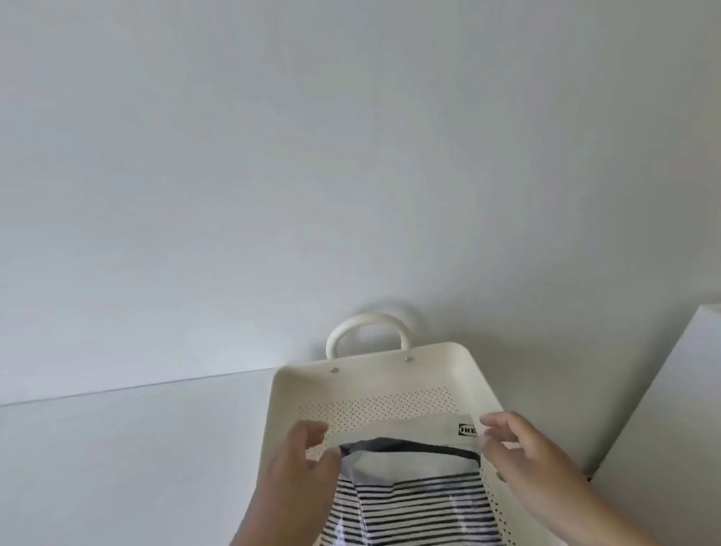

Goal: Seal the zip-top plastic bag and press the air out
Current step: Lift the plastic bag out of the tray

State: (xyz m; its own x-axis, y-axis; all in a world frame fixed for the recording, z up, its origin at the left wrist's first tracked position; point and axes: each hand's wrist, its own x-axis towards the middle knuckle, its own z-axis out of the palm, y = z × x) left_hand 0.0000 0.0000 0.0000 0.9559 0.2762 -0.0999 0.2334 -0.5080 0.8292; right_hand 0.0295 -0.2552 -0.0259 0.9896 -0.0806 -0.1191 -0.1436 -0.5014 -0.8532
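A zip-top plastic bag (411,510) with black and white stripes lies in a cream perforated tray (369,382). Its mouth gapes open at the top, the dark zip strip (407,443) bowed apart. My left hand (302,458) pinches the left corner of the bag's mouth. My right hand (513,445) pinches the right corner, just beside a small black logo on the bag's top band. The lower part of the bag runs out of the view.
The tray has a round loop handle (368,331) at its far end and rests on a white table (121,469) against a plain wall. A white box or board (688,413) stands just right of the tray.
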